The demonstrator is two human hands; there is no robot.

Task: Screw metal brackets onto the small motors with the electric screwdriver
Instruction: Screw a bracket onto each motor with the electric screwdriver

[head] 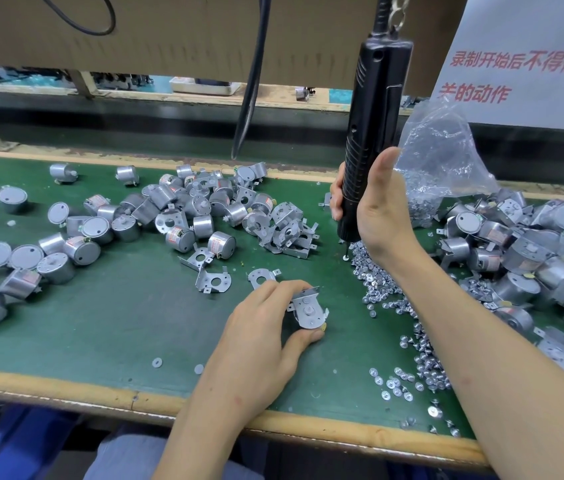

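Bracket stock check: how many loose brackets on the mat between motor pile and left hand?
3: bracket below the pile, bracket beside it, bracket at the left hand. Piles may hide more.

On the table (118,323), the bracketed motor (308,311) sits near the front. Loose brackets (213,280) lie just left of it and a heap of motors (201,206) behind-left. Screws (381,289) lie right of it, with the electric screwdriver (367,140) and a bag (443,161) behind-right and another motor heap (523,251) far right.

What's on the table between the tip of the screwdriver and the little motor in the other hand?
Just bare green mat, in the head view. The screw pile lies off to the side of the electric screwdriver, not toward the motor.
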